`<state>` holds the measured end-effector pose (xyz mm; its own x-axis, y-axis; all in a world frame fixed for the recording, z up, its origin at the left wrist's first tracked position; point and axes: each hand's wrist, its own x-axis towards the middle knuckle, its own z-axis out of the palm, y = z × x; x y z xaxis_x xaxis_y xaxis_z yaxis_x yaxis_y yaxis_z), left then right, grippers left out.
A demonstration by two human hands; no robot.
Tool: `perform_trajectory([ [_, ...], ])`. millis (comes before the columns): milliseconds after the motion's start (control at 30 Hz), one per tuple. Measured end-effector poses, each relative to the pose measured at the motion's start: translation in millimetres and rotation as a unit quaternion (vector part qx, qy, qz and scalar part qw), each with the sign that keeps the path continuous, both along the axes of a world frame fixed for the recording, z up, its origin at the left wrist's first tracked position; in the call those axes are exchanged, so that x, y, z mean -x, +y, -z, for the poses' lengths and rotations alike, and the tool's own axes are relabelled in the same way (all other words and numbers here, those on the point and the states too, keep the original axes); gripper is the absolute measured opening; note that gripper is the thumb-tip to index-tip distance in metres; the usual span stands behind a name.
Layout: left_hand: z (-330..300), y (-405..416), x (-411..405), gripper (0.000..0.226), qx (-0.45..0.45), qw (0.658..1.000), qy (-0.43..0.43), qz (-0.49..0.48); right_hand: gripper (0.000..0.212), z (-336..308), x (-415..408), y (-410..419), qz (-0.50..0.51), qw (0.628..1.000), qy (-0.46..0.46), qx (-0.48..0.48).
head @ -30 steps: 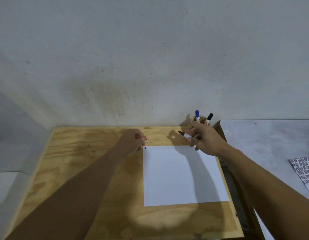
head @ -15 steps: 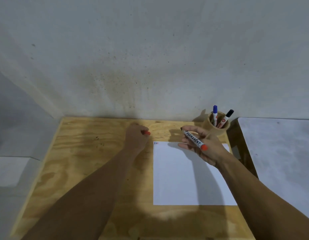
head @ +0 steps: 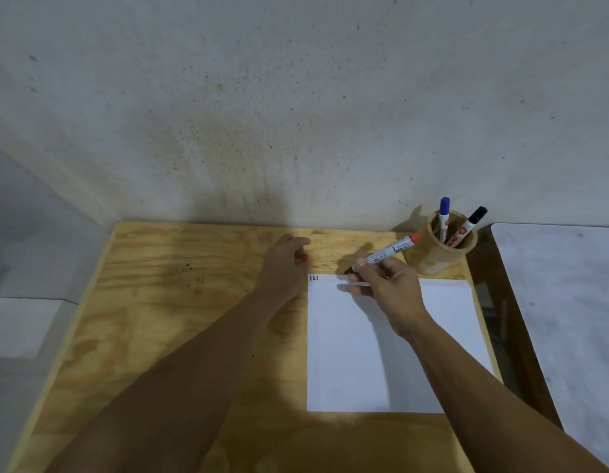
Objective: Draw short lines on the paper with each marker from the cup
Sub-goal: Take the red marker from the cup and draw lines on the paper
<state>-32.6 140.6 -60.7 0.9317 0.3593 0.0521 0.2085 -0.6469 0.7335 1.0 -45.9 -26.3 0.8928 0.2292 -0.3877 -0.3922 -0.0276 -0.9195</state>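
Observation:
A white sheet of paper [head: 350,353] lies on the plywood table [head: 166,302], with three short lines [head: 314,278] at its top left corner. My right hand [head: 388,285] grips an uncapped white marker [head: 386,253] with a red end, its dark tip pointing left just above the paper's top edge. My left hand [head: 284,268] rests on the wood beside the paper's top left corner, closed on a red cap [head: 302,256]. A wooden cup [head: 441,247] at the table's back right holds a blue-capped marker [head: 444,216] and a black-capped marker [head: 468,225].
A stained grey wall [head: 296,114] rises right behind the table. A grey surface [head: 566,295] stands to the right, across a narrow gap. A lower pale ledge [head: 19,326] is at the left.
My right hand has turned the marker into a writing grip, tip now down and left near the paper's top edge. The view shifted; my left hand keeps the cap.

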Motion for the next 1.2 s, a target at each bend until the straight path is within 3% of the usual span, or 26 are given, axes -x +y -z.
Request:
perform_trajectory([
  [100, 6, 0, 1, 0.038, 0.005, 1.0, -0.016, -0.002, 0.003, 4, 1, 3, 0.006, 1.0, -0.02, 0.007],
  [267, 11, -2, 2, 0.036, -0.003, 1.0, -0.026, -0.013, 0.011, 18, 5, 6, -0.013, 0.994, -0.079, 0.074],
  [467, 28, -5, 29, 0.025, -0.086, 0.99, -0.088, -0.076, 0.004, 29, 14, 16, 0.003, 0.987, -0.124, 0.104],
  [733, 43, -10, 66, 0.021, -0.151, 0.971, -0.172, 0.07, 0.007, 40, 7, 21, 0.028, 0.989, -0.124, 0.073],
  [967, 55, -12, 71, 0.036, -0.244, 0.957, -0.076, 0.136, 0.006, 48, 2, 23, 0.027, 0.989, -0.13, 0.066],
  [1200, 57, -13, 73, 0.041, -0.255, 0.956, -0.044, 0.137, 0.009, 59, 4, 28, 0.002, 0.99, -0.13, 0.057],
])
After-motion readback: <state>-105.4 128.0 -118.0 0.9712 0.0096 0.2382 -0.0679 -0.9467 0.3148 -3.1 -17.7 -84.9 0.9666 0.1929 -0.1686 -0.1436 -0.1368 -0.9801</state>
